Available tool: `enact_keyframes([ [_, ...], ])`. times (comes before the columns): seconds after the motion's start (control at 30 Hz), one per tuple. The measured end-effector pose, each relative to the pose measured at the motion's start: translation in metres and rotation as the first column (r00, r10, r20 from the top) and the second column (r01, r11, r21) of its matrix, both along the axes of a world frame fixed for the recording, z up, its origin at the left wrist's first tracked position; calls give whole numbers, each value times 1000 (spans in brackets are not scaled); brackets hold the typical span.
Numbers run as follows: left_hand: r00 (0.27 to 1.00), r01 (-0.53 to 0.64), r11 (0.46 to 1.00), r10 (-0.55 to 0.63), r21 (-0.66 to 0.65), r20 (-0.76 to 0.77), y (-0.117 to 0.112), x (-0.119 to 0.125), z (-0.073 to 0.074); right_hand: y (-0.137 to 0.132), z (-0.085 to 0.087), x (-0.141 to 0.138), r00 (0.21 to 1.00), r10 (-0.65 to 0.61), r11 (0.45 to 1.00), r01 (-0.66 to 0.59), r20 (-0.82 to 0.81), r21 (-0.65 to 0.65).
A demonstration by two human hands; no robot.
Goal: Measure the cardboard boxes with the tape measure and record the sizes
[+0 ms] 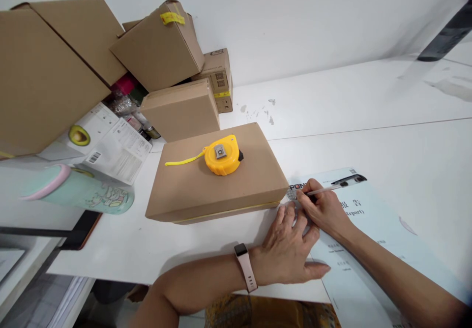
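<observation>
My right hand (324,209) grips a pen (334,185) and has its tip down on the top left corner of a pale blue printed sheet (372,229). My left hand (289,249), a pink-strapped watch on its wrist, lies flat with fingers spread on the sheet's left edge, touching the right hand. Just left of both hands sits a flat brown cardboard box (217,178). A yellow tape measure (223,155) with a short yellow strap rests on top of that box.
Several brown cardboard boxes (162,47) are stacked at the back left against the white wall. A mint and pink tumbler (79,189) lies on its side at the left, by printed cartons (110,146). The white table (368,111) stretches to the right.
</observation>
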State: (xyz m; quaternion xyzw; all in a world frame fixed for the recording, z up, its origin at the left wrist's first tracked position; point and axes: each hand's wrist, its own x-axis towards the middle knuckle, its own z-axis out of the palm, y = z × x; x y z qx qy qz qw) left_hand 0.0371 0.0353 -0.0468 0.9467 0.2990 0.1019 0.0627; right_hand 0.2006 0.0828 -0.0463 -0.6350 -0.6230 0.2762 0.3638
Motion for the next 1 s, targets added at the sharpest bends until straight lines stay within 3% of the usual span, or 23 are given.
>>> enact_keyframes([
  [1.0,1000,12,1000,-12,24,-16,2,-2,2,0,2,1,1000,-30,1000,30,-6,0],
])
